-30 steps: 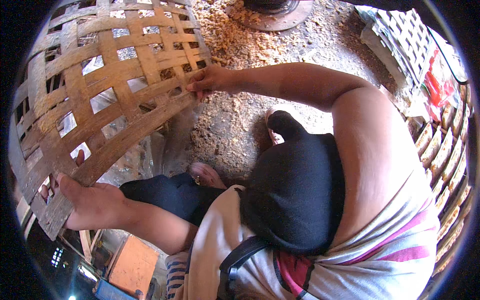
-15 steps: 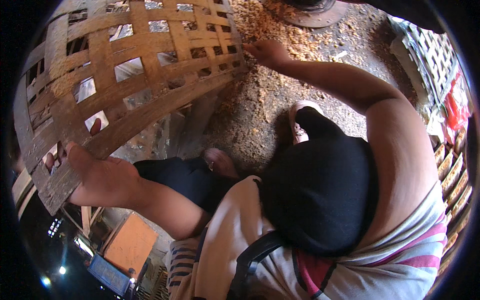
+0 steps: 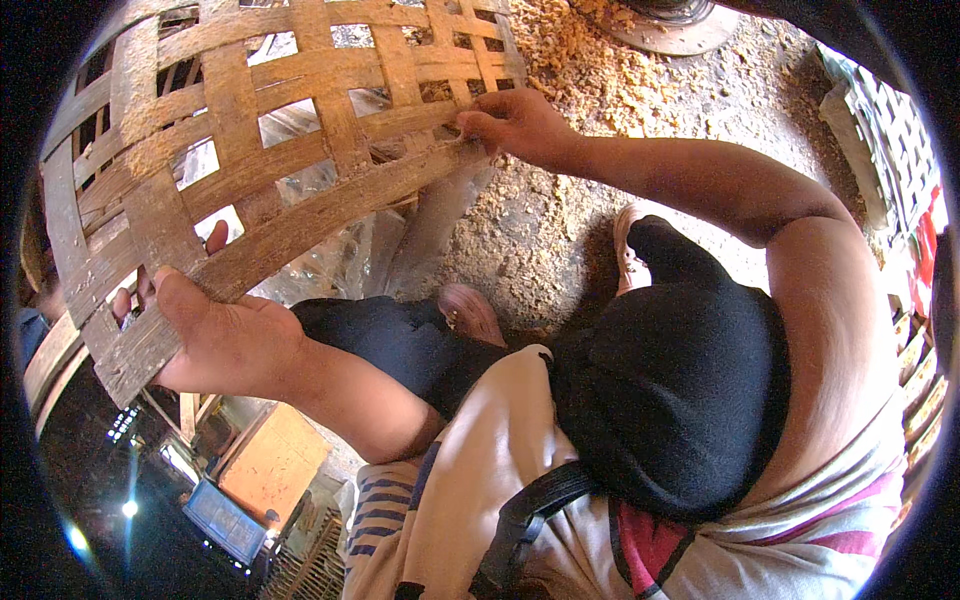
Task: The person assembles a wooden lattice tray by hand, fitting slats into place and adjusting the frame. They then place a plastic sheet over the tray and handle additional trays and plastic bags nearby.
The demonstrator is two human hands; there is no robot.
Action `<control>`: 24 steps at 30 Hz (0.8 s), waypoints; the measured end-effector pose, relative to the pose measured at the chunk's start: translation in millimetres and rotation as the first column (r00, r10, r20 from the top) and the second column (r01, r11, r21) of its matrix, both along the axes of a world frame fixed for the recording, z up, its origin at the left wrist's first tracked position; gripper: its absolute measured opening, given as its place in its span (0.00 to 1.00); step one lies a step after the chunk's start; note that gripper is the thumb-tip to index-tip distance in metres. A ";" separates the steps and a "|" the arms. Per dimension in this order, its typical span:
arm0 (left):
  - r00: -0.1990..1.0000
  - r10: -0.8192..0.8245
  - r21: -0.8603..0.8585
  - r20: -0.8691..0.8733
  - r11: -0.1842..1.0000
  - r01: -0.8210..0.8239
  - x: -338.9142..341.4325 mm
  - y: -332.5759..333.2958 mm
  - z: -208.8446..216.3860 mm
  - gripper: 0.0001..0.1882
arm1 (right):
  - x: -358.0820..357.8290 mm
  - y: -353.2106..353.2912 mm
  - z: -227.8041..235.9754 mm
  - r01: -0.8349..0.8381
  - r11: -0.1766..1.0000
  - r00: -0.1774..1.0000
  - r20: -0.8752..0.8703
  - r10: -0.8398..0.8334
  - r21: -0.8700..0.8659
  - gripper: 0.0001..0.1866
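Observation:
A large woven bamboo rack [image 3: 345, 188], with open square gaps and a flat strip along its near edge, is held tilted at the upper left. My left hand [image 3: 235, 345] grips its lower left corner, thumb on the near side and fingertips showing through the gaps. Farther along the same strip, my right hand [image 3: 530, 130] pinches the edge close to the rack's right end; part of its fingers is hidden behind the strip. Pale crumbs cling to the slats at the upper left.
Brown crumbs [image 3: 590, 75] cover the ground beyond my right hand, beside a round metal base [image 3: 690, 30]. Clear plastic sheeting [image 3: 365, 245] hangs below the rack. Another woven rack [image 3: 885, 140] stands at the right. An orange-topped box [image 3: 275, 455] and a blue crate [image 3: 225, 520] are lower left.
My right hand has slid from the rack's far right corner inward along the near edge. The whole scene has shifted slightly to the right, and my left hand keeps its grip.

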State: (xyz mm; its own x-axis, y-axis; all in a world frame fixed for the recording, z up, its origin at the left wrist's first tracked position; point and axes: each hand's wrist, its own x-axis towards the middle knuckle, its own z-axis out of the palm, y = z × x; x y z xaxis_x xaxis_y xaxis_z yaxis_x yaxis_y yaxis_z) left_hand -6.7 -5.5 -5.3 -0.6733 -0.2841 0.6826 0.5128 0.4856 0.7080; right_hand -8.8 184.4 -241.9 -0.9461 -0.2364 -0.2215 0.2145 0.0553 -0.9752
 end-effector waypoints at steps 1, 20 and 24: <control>1.000 0.000 0.010 0.012 1.000 -0.001 -0.5 -0.8 -0.5 0.20 | -1.3 -0.7 0.8 -0.003 0.999 0.998 0.055 0.005 -0.036 0.19; 0.999 -0.002 0.006 0.034 1.000 0.001 2.0 -2.6 -2.4 0.16 | 5.6 -15.3 22.8 0.042 0.998 0.992 -0.117 -0.048 -0.049 0.16; 0.999 0.017 0.010 0.037 1.000 -0.018 1.4 3.2 -1.3 0.17 | 12.8 17.6 -26.5 -0.011 0.910 0.999 -0.036 0.028 0.415 0.18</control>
State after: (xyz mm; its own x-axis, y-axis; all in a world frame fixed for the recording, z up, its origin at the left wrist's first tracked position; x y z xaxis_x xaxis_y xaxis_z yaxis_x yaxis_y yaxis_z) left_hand -5.3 -2.2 -6.6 -0.6931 -0.3031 0.6540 0.4775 0.4866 0.7316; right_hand 4.0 202.0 -268.4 -0.9525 -0.1500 -0.2652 0.1700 0.4605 -0.8712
